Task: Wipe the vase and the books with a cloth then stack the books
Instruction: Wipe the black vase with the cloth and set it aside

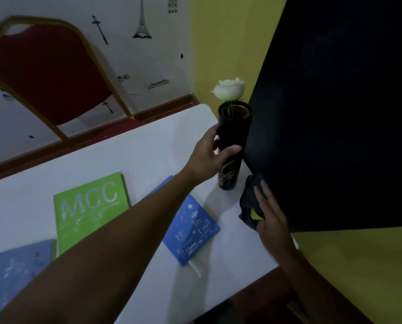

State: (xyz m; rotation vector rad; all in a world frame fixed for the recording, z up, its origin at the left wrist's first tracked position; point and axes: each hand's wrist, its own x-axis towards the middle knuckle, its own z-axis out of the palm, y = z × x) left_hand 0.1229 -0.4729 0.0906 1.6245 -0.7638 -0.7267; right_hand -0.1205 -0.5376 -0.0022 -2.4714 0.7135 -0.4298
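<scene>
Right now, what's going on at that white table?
A person's left hand grips the tall black cylindrical vase holding a white rose, standing upright on the white table. The right hand rests on a dark crumpled cloth beside the vase. Three books lie flat and unstacked: a green "MCC" book, a blue illustrated book and a pale blue book.

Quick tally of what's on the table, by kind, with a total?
Books: 3 (green, blue, pale blue)
Vase: 1, black, in the left hand's grip
White rose: 1
Dark cloth: 1, under the right hand
Total: 6
</scene>
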